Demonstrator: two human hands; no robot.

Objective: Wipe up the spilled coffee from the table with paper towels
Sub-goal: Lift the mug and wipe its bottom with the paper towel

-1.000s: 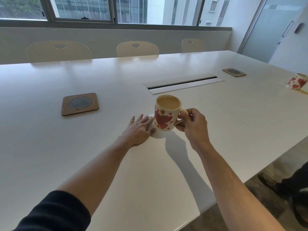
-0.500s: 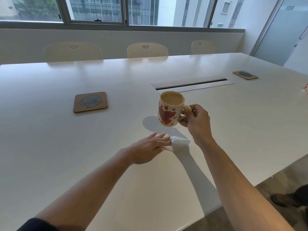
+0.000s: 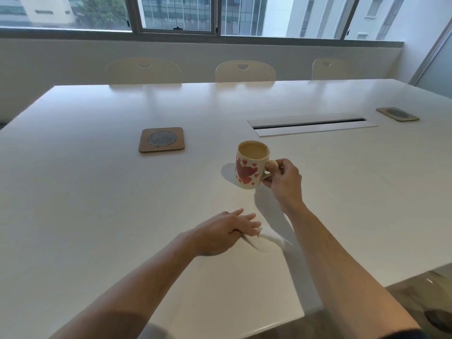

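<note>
Soft daylight from the windows (image 3: pixel 176 13) at twelve o'clock, a little dim and cool indoors.

We see the white worktop (image 3: pixel 97 192) catch a pale sheen along its far edge, where the chair backs (image 3: pixel 244 70) mirror faintly. Shadows are soft and fall toward six o'clock: a rounded one at the nine o'clock side of the mug (image 3: pixel 252 167), a long grey band under the right forearm. The buildings outside look washed out. We notice wide-angle bending of the window frame and worktop edges, and blur on the forearms at the bottom edge.
</note>
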